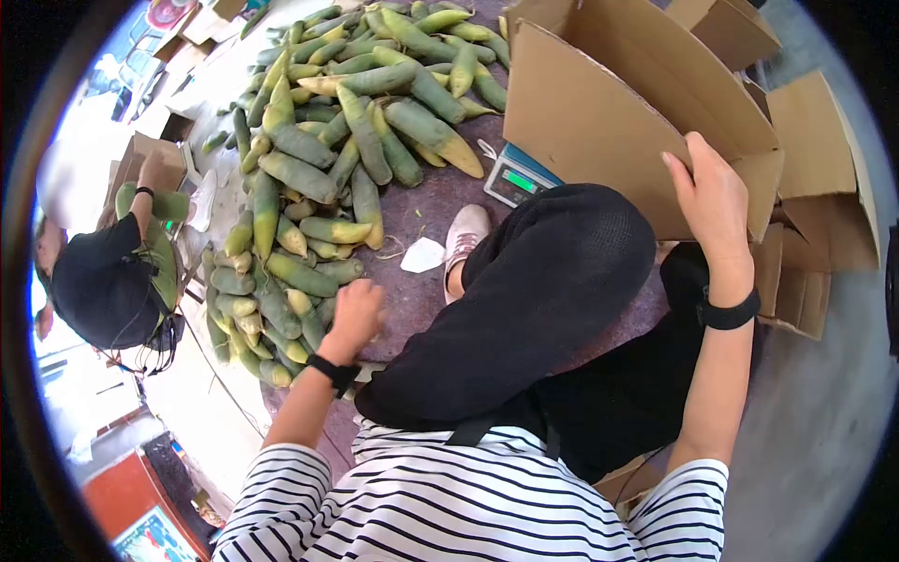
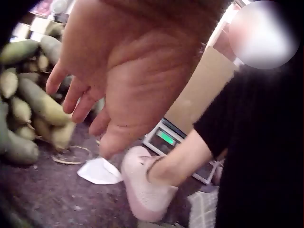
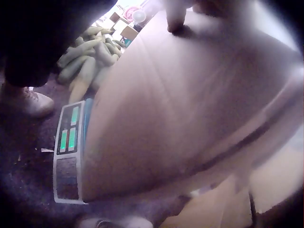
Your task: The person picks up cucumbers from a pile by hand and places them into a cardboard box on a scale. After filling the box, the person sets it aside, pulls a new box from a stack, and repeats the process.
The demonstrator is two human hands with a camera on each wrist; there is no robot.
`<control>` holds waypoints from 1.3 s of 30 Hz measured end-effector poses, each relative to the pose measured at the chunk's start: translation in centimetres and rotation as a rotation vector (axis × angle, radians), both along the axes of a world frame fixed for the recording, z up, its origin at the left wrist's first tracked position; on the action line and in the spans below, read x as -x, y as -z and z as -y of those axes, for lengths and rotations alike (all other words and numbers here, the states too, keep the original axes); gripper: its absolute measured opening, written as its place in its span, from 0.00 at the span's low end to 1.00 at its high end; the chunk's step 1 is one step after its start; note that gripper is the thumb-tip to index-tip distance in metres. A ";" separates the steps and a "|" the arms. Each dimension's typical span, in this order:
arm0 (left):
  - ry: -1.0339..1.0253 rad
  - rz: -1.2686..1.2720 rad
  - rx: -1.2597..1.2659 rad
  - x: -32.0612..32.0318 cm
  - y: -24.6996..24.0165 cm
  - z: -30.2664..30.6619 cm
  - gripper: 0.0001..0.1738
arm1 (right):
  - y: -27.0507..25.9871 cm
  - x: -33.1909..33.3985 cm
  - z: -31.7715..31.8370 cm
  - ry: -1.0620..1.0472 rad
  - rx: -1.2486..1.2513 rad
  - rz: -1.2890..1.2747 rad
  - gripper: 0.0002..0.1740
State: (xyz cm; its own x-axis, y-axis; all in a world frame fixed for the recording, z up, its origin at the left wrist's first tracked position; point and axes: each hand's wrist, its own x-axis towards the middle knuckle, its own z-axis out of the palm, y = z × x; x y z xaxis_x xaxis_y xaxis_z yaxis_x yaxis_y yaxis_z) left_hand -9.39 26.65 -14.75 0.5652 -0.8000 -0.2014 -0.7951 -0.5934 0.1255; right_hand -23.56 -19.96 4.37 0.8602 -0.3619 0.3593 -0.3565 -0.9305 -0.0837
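OK, the cardboard box (image 1: pixel 599 122) sits open at the wearer's right, its lower edge overhanging the scale (image 1: pixel 518 176). I read the R hand (image 1: pixel 714 201) as gripping the flap edge, thumb on the near face, fingers over the top. L hand (image 1: pixel 356 314) is down at the near edge of the veg pile (image 1: pixel 309 178), fingers loose w/ nothing in them in the wrist view; can't tell if it touches a piece.

My read: box is being steadied while a pick is lined up, no piece taken yet. Next move calls for closing round one piece w/o rolling its neighbours, and keeping the flap clear.

All on a dark mat (image 1: pixel 421 201), w/ a white scrap (image 1: pixel 423 255) by the pale shoe (image 1: pixel 465 234). Grey concrete (image 1: pixel 824 412) to the right, more boxes (image 1: pixel 824 187) behind, another person (image 1: pixel 103 281) crouched far left.
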 end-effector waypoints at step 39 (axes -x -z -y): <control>-0.652 -0.686 0.931 -10.2 -11.5 3.4 0.21 | 0.1 -0.1 -0.1 0.033 0.027 0.052 0.13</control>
